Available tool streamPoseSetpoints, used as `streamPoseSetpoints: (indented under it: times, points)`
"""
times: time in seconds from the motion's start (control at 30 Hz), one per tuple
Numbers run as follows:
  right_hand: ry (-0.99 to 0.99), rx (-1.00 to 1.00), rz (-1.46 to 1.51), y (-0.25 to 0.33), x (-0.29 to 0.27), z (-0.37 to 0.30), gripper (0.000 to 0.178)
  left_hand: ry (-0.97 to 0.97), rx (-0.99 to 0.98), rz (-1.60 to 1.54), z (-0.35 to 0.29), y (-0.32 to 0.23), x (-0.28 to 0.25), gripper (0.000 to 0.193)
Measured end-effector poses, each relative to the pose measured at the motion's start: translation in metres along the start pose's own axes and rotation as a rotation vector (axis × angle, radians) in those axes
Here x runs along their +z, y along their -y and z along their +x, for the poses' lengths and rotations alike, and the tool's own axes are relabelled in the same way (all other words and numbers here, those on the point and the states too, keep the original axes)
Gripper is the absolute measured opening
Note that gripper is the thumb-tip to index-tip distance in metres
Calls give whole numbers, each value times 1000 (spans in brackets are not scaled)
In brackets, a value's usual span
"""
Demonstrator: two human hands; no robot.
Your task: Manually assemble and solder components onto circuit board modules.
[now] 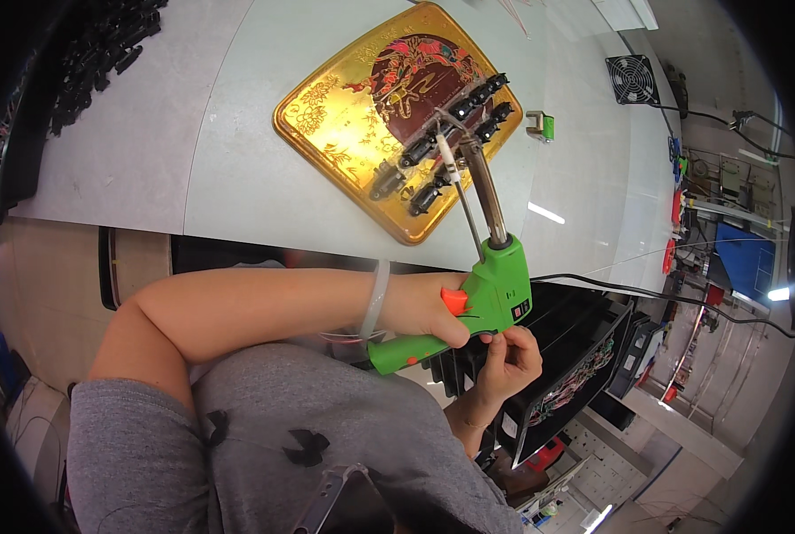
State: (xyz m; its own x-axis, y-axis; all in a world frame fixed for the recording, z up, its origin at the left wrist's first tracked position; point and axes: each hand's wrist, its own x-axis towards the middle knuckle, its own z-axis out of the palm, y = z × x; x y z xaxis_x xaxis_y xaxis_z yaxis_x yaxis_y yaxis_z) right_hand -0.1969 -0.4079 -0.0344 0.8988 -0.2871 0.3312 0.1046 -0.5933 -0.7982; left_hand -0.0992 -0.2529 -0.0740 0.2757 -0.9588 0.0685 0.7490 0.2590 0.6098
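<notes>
My left hand is wrapped around the handle of a green soldering gun, near its orange trigger. The gun's metal barrel and thin feed tube point away from me. Their ends are over small black parts lying in rows on a gold, patterned tin. Some haze blurs the area by the tip. Close under the rear of the gun is my right hand, thumb and fingers pinched together at its lower edge. What they pinch is too small to make out.
A small green-and-metal piece lies right of the tin. A black fan stands at the far right. A black cable runs right from the gun. Black parts are heaped at far left; a black bin of wired pieces sits below the table edge.
</notes>
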Motion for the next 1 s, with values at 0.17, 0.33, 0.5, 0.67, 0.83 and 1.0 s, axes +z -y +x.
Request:
streamPoseSetpoints:
  times: [0.17,0.33,0.5,0.67,0.83,1.0]
  points:
    - [82,62,-62,7,-1,4,7,-58,33,124,0,6,-3,43]
    - [-208,-236,-145,9,0,-2,20,-90,-21,139,-2,-5,2,36]
    - [331,224,302,12,-3,-26,26,-146,-55,197,-2,-9,3,33]
    - [222,602,816,-4,18,-48,57,-147,-284,305,2,-10,5,31]
    - [122,612,829,4,43,-39,83,-280,-121,741,6,-1,1,43]
    - [182,563,897,-14,39,-39,84,-313,-125,937,13,-10,8,40]
